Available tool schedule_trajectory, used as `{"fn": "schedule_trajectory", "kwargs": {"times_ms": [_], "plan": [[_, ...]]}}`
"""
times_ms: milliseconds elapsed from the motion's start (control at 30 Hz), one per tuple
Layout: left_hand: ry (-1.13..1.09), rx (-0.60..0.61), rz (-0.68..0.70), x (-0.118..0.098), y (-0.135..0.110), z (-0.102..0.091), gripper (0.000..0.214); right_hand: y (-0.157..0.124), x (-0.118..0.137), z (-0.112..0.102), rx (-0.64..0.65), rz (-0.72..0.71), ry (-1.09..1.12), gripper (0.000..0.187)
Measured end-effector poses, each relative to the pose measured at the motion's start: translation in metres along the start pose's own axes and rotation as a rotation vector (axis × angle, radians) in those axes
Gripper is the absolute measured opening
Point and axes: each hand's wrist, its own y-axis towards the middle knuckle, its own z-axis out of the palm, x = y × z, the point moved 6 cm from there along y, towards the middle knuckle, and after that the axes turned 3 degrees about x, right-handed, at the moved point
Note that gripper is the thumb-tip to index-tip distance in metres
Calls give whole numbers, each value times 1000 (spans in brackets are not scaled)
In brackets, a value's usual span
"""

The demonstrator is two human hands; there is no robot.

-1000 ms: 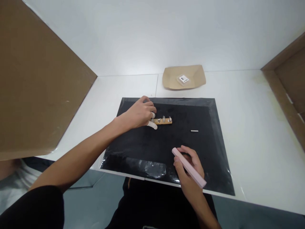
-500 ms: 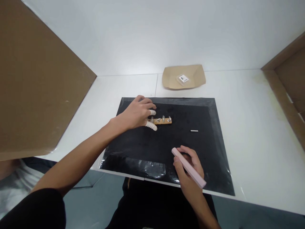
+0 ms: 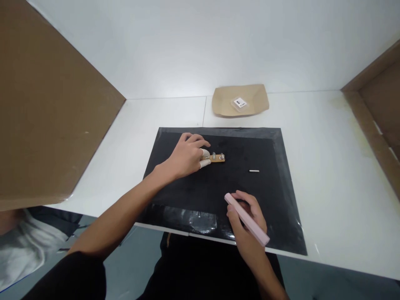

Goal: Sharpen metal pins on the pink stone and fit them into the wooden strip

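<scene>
My left hand [image 3: 189, 157] reaches over a narrow wooden strip [image 3: 218, 158] that carries a row of small shiny metal pieces. White finger covers sit on its thumb and index finger, which close round the strip's left part and hide it. Whether they pinch the wood or one of the metal pieces is hard to tell. In my right hand [image 3: 250, 223] lies a long pale pink bar [image 3: 250, 221], slanting from upper left to lower right, gripped between thumb and fingers. Apart from both hands, a short thin silvery rod [image 3: 254, 171] rests on the black mat [image 3: 234, 187].
Behind the mat stands a brown paper tray [image 3: 256, 100] holding a small clear case [image 3: 240, 103] with a white label. Brown boards [image 3: 56, 104] flank the white table [image 3: 328, 166]. At lower left, part of another person [image 3: 31, 246] shows below the table's edge.
My left hand has moved slightly right and nearer along the strip, and its thumb and index finger have closed together there. My right hand holds the pink bar as before.
</scene>
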Motion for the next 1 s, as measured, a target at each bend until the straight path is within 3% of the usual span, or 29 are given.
{"fn": "schedule_trajectory", "kwargs": {"times_ms": [267, 433, 700, 867, 1000], "plan": [[-9, -49, -36, -6, 1, 0, 18, 1, 1, 0, 11, 7, -13, 29], [94, -70, 0, -18, -5, -6, 16, 1, 0, 1, 9, 9, 2, 28], [128, -274, -42, -31, -29, -23, 14, 1, 3, 0, 18, -10, -21, 27], [71, -253, -78, -20, -27, -22, 12, 1, 3, 1, 14, -4, -19, 26], [-8, -244, -68, -33, -32, -29, 11, 1, 3, 1, 7, 0, -6, 26]]}}
